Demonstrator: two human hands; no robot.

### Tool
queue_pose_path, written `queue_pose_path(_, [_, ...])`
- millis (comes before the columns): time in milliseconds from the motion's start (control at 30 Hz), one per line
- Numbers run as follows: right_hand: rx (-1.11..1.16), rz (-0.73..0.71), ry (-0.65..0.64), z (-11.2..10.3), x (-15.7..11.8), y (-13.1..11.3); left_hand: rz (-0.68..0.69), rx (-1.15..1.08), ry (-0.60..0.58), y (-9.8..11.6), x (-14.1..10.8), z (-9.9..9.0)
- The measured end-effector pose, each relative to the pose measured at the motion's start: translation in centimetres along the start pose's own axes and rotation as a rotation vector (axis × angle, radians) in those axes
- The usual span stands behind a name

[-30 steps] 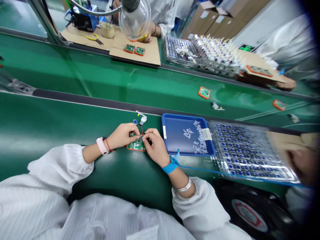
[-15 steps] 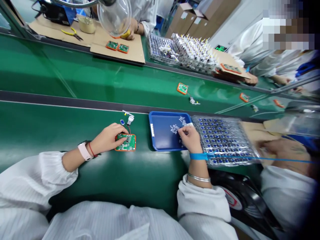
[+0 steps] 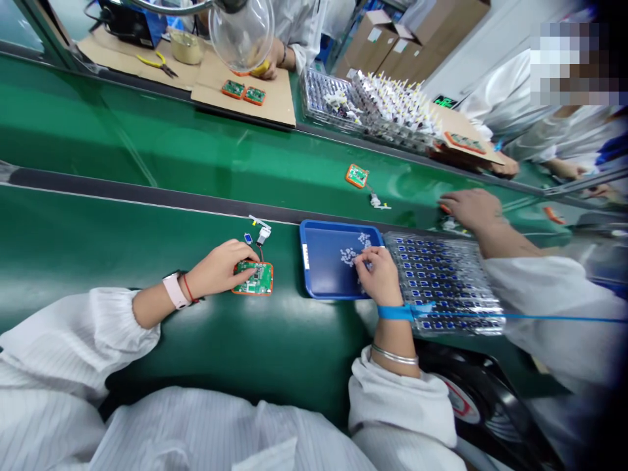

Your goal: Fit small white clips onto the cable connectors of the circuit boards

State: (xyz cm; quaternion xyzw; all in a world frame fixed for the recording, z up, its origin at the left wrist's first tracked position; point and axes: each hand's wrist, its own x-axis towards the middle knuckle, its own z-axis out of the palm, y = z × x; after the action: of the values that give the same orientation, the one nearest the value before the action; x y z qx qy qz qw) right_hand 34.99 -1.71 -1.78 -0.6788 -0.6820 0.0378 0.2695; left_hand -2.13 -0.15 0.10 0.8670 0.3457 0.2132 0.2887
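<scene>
The blue plastic tray (image 3: pixel 305 258) is taken as the reference point; it rests on the green conveyor belt (image 3: pixel 98 248). Just left of the tray, a green circuit board in an orange frame (image 3: pixel 252 278) is seen lying flat. A thin wire (image 3: pixel 260 254) runs from the far side of the board to a small blue part (image 3: pixel 248 239) and a white connector (image 3: pixel 263 234). The left hand (image 3: pixel 220 268) is curled over the board's near-left corner, with the fingers (image 3: pixel 248 256) resting on its surface; whether the board is actually gripped cannot be told. The right hand (image 3: pixel 380 278) is placed over the tray's near edge, thumb and forefinger drawn together above a scatter of small white pieces (image 3: pixel 352 255). Whether a piece is pinched cannot be told, as the fingertips hide it. A blister tray of blue components (image 3: pixel 444 284) lies just right of the tray. The board is judged light and stiff but brittle, best taken by the orange frame, not by the wire. The white pieces are judged very light and easily scattered, calling for a fingertip pinch.
</scene>
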Motion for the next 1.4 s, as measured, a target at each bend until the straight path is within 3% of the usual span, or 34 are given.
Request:
queue_pose_path(67, [0.048, -0.028, 0.021, -0.4, 0.1, -1.8, -0.002, -0.006, 0.008, 0.0, 0.0, 0.1])
queue_pose_path(167, [0.248, -0.105, -0.014, 0.0, -0.3, -7.1, 0.005, -0.034, 0.042, 0.1, 0.1, 0.2])
queue_pose_path(267, [0.475, -0.215, -0.219, 1.9, -1.5, -13.4, 0.018, -0.114, 0.108, 0.3, 0.2, 0.3])
queue_pose_path(367, [0.578, -0.233, -0.342, 4.3, -2.5, -17.1, 0.007, -0.190, 0.145, 0.4, 0.2, 0.5])
queue_pose_path(533, [0.614, -0.195, -0.369, 6.1, -2.7, -17.2, -0.012, -0.236, 0.133, 0.5, 0.3, 0.7])
queue_pose_path(833, [0.587, -0.134, -0.414, 6.3, -2.3, -17.2, -0.177, -0.217, 0.082, 1.0, 1.2, 0.4])
queue_pose_path(1000, [0.569, -0.151, -0.362, 5.7, -2.7, -17.8, -0.165, -0.077, 0.076, 1.0, 0.4, -0.2])
queue_pose_path(1100, [0.533, -0.202, -0.223, 3.9, -2.0, -16.4, 0.006, 0.116, -0.023, 1.0, -1.0, -0.5])
queue_pose_path(1200, [0.393, -0.162, 0.008, 1.8, -0.4, -11.6, 0.099, 0.293, -0.117, 1.3, -1.9, -0.6])
queue_pose_path(1300, [0.203, -0.005, 0.133, 0.4, 0.9, -4.8, 0.012, 0.250, -0.118, 1.4, -1.2, -1.4])
queue_pose_path(1400, [0.078, 0.140, 0.061, 0.0, 1.1, 0.0, -0.141, -0.030, 0.000, 0.7, 1.4, -3.5])
